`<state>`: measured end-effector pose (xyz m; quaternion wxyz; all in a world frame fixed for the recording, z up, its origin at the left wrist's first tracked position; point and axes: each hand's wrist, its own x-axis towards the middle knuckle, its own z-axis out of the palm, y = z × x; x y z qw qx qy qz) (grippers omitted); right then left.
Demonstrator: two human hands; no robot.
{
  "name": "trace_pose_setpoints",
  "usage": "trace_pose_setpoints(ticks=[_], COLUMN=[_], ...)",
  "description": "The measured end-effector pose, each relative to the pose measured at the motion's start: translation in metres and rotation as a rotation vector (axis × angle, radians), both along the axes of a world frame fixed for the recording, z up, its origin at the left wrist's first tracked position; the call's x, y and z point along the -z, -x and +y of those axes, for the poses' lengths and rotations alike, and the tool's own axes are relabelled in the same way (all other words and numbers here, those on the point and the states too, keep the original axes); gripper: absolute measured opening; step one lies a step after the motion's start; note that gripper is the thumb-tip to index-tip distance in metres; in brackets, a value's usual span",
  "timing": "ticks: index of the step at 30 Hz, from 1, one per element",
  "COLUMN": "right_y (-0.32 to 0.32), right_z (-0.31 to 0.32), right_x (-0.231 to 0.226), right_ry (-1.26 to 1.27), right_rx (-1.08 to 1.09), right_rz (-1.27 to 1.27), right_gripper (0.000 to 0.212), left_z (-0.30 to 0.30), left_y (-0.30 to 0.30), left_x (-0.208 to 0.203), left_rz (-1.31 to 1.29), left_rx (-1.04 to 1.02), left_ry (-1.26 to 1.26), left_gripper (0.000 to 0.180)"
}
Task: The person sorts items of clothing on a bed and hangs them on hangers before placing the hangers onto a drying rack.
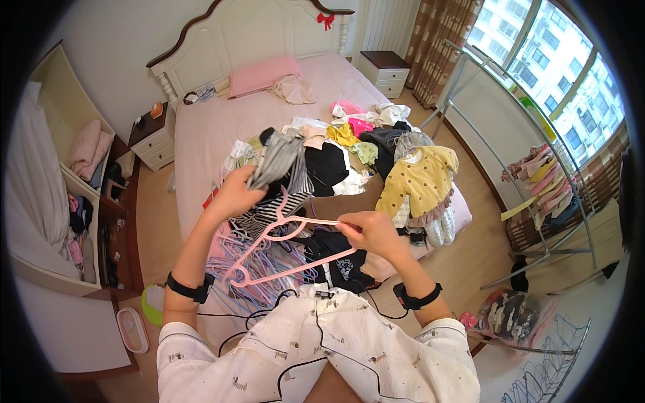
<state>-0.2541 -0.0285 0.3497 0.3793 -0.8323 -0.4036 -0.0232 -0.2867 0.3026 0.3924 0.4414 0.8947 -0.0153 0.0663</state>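
Note:
My left hand point(236, 193) is closed around a bunched grey garment point(281, 160); black-and-white striped cloth point(290, 195) hangs just below it, and I cannot tell if the two are one piece. In my right hand point(368, 234) a pink plastic clothes hanger point(295, 274) is gripped by one end. Its hook points up and overlaps the striped cloth. Beneath the hanger lies a heap of thin pastel hangers point(245, 258) on the bed's near side. Dark clothing point(342, 262) with a pale print lies below my right hand.
Mixed clothes cover the middle of the bed point(208, 127), with a yellow dotted child's top point(416, 181) at their right. A metal drying rack point(531, 111) stands at the right. An open wardrobe point(54, 269) is at the left. Black cables point(248, 316) run across my front.

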Motion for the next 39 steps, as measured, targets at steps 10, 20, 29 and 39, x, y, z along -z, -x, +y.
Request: trace_pose_setpoints(ticks=[10, 20, 29, 39], right_y=[0.0, 0.013, -0.003, 0.026], right_z=[-0.003, -0.054, -0.079, -0.041], right_x=[-0.015, -0.046, -0.017, -0.022], right_ry=[-0.186, -0.321, -0.33, -0.384], right_rx=[0.248, 0.528, 0.724, 0.699], right_rz=[-0.147, 0.036, 0.167, 0.18], right_gripper=[0.012, 0.012, 0.018, 0.015], left_z=[-0.037, 0.002, -0.026, -0.073], left_y=[0.04, 0.044, 0.052, 0.047], left_x=[-0.013, 0.012, 0.031, 0.016], left_rz=[-0.412, -0.5, -0.629, -0.374], left_rx=[0.01, -0.418, -0.177, 0.035], left_ry=[-0.477, -0.392, -0.301, -0.447], left_gripper=[0.05, 0.032, 0.036, 0.06])
